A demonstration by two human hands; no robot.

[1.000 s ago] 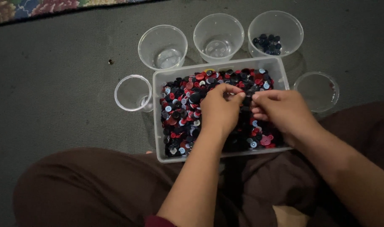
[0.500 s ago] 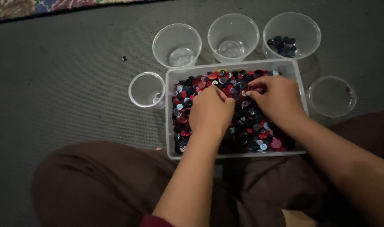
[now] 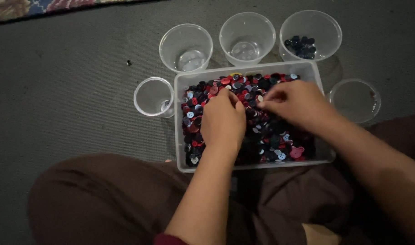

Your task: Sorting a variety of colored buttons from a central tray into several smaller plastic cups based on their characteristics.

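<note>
My left hand and right hand pinched at small buttons in the tray (light, hard, slippery); edges gripped best.

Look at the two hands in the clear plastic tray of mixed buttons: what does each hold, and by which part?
It cannot be told. The left hand and right hand both rest fingers-down among the red, black and blue buttons, fingertips pinched together, hiding any button.
</note>
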